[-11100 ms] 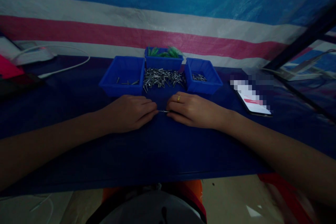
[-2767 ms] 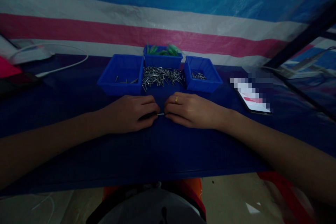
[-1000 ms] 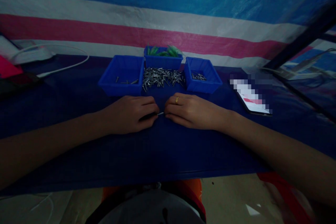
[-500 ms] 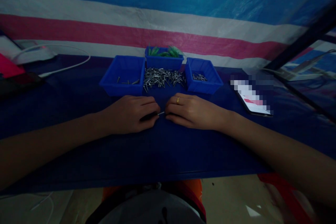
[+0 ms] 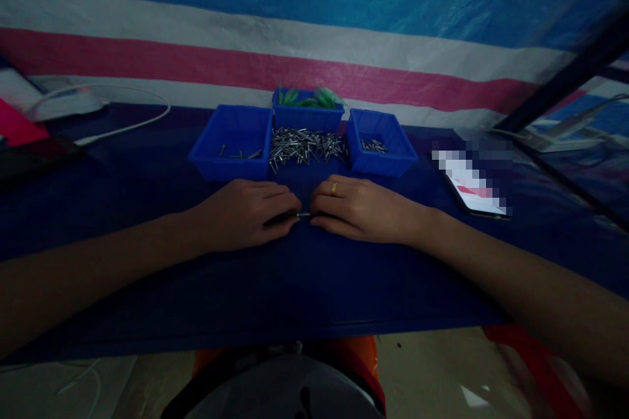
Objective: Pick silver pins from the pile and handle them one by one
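Silver in colour, the thin pin (image 5: 304, 214) is in front of the metal pile (image 5: 307, 145), its two ends pinched between fingers of the left hand (image 5: 250, 213) and the right hand (image 5: 358, 209).

The pins (image 5: 308, 145) are shiny metal, the bins (image 5: 230, 170) plastic, the sheeting (image 5: 314, 33) faintly glossy.

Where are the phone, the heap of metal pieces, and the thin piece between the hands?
Phone (image 5: 472, 187): head view, its lit screen.
Heap of metal pieces (image 5: 305, 145): head view, its middle.
Thin piece (image 5: 304, 215): head view, its visible part.
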`<state>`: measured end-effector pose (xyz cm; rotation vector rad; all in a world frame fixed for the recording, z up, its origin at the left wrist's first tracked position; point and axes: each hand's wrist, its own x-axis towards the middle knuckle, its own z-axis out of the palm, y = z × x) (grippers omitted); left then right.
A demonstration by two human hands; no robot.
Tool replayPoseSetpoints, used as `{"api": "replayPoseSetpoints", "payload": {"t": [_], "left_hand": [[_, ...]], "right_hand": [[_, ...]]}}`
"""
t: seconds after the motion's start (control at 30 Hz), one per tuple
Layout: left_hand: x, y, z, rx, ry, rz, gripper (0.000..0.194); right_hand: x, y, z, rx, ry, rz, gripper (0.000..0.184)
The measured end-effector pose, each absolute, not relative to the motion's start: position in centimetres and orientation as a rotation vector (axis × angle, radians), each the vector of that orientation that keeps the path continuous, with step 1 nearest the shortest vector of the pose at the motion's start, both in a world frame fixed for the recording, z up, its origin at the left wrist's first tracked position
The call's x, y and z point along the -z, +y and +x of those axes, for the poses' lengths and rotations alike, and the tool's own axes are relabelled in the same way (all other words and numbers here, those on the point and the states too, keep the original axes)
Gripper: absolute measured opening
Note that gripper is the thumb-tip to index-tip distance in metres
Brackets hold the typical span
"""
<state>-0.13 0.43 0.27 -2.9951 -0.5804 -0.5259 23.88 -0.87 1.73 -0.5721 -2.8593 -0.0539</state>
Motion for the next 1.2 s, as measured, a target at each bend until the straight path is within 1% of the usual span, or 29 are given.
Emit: {"api": "replayPoseSetpoints", "payload": {"t": [0.2, 0.5, 0.7, 1.2], "left_hand": [[-0.35, 0.38, -0.04, 0.606, -0.500, -2.944, 0.025], [-0.23, 0.32, -0.05, 0.544, -0.575, -2.949, 0.026], [-0.21, 0.40, 0.03, 0.636, -0.476, -2.898, 0.028], [-0.44, 0.38, 0.13, 0.618, -0.440, -2.888, 0.033]], "right_hand": [[-1.76, -0.91, 23.96, 0.056, -2.865, -0.592, 0.031], [-1.82, -0.96, 23.90, 0.047, -2.861, -0.594, 0.031], [-1.79, -0.91, 23.96, 0.044, -2.879, -0.609, 0.031], [-1.78, -0.91, 23.93, 0.057, -2.867, -0.590, 0.031]]}}
